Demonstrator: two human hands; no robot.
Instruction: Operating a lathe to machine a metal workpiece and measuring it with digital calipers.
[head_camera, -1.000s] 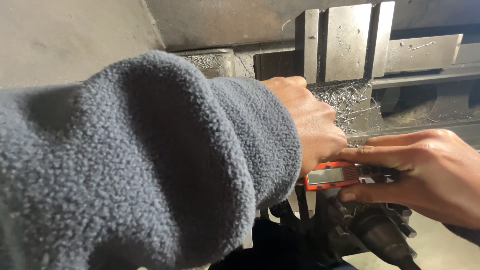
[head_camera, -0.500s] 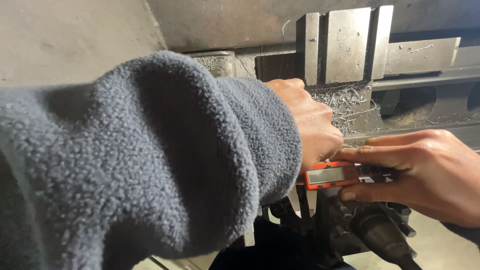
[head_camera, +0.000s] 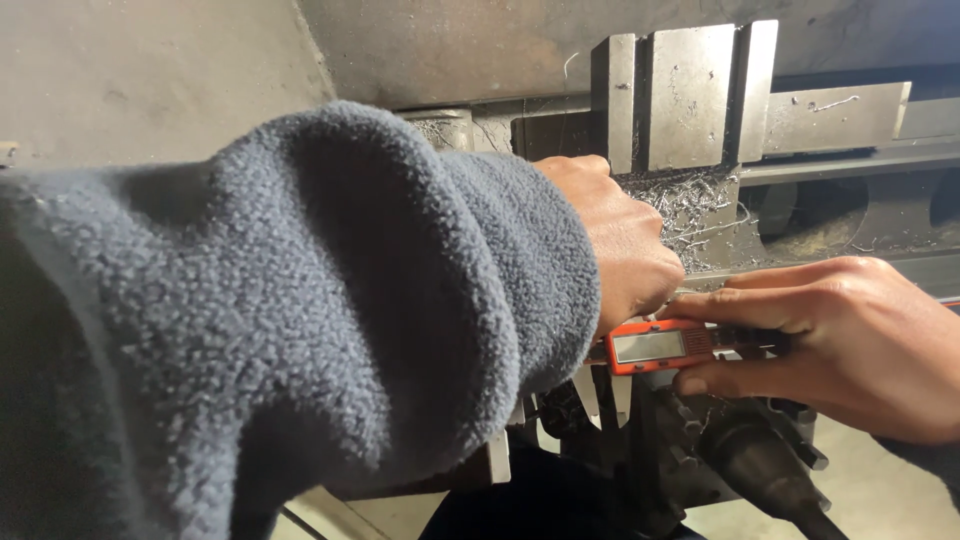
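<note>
Head view: a person is measuring with a digital caliper (head_camera: 660, 347), orange body with a grey display, held low in front of a steel machine vise (head_camera: 690, 95).

Right hand (head_camera: 850, 345): thumb and fingers clamped on the caliper's slider end, thumb along the top edge.

Left hand (head_camera: 625, 245): reaches in from under a thick grey fleece sleeve (head_camera: 300, 320) and meets the caliper's near end; its fingers curl downward out of sight, so I cannot tell whether they grip the tool or only steady it.

The caliper's steel jaws point down, just below the orange body. What lies between them is hidden in shadow and by the sleeve. A dark ribbed cylindrical part (head_camera: 760, 465) sits below the right hand. Metal chips (head_camera: 690, 205) lie heaped at the foot of the vise.

Judgement: the step in hand is setting the jaws for a reading. The next move likely calls for a steady tool and the display kept facing the eyes.
</note>
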